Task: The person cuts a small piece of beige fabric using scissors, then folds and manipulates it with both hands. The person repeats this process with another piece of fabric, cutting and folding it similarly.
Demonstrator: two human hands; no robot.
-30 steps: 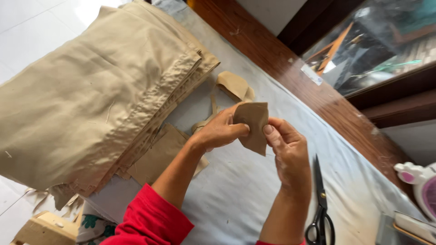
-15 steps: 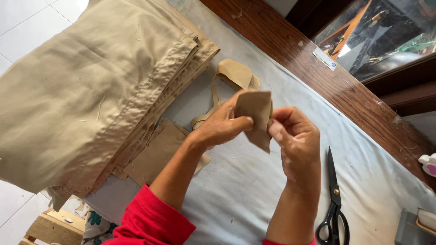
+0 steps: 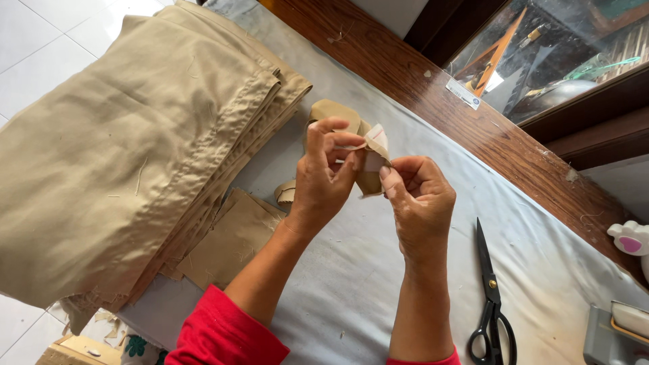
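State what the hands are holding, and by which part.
Both the left hand and right hand pinch one small tan fabric piece by its folded upper edges, above the table.

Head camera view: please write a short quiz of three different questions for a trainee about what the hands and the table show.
1. True or false: both hands pinch one small tan fabric piece above the table.
2. Which thing lies on the grey cloth beside the right hand?
A. black scissors
B. a ruler
C. an iron
3. Fill in: the large folded stack of tan fabric lies on the side of the ____ hand.

Key:
1. True; the left hand and the right hand both hold it.
2. A
3. left
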